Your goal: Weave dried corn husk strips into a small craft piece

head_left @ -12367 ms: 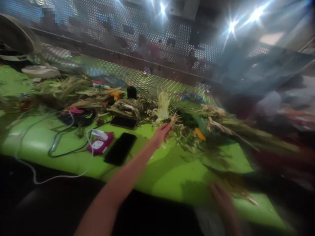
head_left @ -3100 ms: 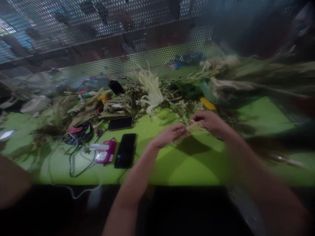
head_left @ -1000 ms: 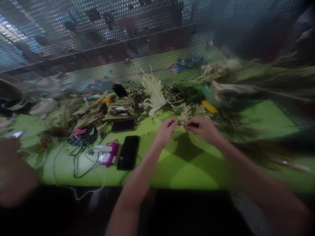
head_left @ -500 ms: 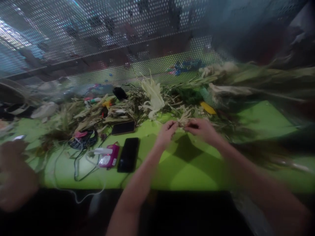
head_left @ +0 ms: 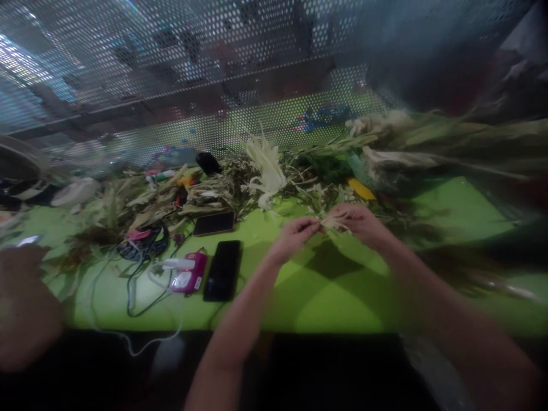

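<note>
Table (head_left: 325, 311): before the mesh screen (head_left: 274, 108).
Left hand (head_left: 293, 236), right hand (head_left: 362, 225): side by side above the table, husk strip (head_left: 337, 220) between them.
Near phone (head_left: 222, 270): left of the left hand, before the far phone (head_left: 214, 223).
Power adapter (head_left: 196, 275): just left of the near phone.
Plant heap (head_left: 149, 216): along the table's back, behind both phones.
Corn husk (head_left: 268, 171): behind the left hand.

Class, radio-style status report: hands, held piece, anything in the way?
Left hand and right hand: pinching a pale fibrous piece. Piece raised over the green table. Just beyond: dried plant scraps, yellow object.
</note>
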### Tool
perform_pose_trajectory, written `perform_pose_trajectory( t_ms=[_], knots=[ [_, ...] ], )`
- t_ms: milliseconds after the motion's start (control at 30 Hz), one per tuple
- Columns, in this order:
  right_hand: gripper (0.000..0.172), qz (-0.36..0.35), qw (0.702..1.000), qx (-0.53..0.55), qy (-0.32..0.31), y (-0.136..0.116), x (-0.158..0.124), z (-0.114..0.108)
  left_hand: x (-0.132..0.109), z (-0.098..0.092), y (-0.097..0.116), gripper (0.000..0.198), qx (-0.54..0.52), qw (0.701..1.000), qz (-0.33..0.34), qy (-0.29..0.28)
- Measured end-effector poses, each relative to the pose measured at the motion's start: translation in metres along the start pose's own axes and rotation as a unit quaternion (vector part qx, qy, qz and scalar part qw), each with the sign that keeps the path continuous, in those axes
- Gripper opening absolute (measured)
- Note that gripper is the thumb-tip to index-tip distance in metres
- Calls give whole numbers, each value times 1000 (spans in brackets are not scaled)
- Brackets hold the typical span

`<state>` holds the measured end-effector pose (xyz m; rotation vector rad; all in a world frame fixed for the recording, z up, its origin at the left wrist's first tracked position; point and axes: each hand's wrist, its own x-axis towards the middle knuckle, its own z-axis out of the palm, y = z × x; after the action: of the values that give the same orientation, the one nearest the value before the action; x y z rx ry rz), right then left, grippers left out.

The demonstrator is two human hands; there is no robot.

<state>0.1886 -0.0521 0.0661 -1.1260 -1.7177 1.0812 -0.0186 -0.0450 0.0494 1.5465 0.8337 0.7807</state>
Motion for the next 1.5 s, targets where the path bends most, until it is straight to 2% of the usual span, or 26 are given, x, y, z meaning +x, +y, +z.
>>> perform_pose_trajectory(
  t_ms=[100,167,233,333,433,500,567,633,733,833,900,1033,1300,1367,1500],
  knots=[
    [22,-4,999,-36,39,4,-1,13,4,1,-4,28,-10,994,-36,103],
    [17,-25,994,-90,56,4,-3,22,7,3,-5,22,49,987,-30,151],
    [15,-56,987,-135,66,2,-6,26,7,5,-5,20,140,974,-6,177],
    [13,-109,970,-192,103,-3,-10,27,4,7,-4,20,293,939,39,178],
    [12,-154,952,-227,138,-6,-12,26,-1,10,-2,23,417,894,68,152],
    [13,-160,953,-217,139,-6,-11,26,-3,13,-1,26,469,869,78,133],
    [11,-131,965,-179,137,-5,-10,25,-4,15,1,29,488,860,88,120],
    [10,-88,975,-139,148,-4,-9,23,-3,15,3,29,461,874,100,113],
    [10,-71,978,-109,165,-5,-8,18,-1,10,8,30,344,930,86,99],
    [10,-89,979,-90,159,-7,-9,13,1,-1,10,39,190,979,8,80],
    [11,-95,982,-76,147,-8,-10,10,2,-8,10,38,113,991,-43,53],
    [12,-100,985,-52,127,-8,-11,7,1,-15,7,32,22,996,-81,4],
    [12,-116,986,-26,114,-11,-13,8,2,-5,1,29,-102,992,-48,-60],
    [9,-120,986,-27,111,-14,-14,8,3,-5,-1,27,-114,991,-47,-42],
    [7,-122,987,-35,102,-13,-14,7,4,-7,-1,28,-120,990,-54,41]
  ],
)
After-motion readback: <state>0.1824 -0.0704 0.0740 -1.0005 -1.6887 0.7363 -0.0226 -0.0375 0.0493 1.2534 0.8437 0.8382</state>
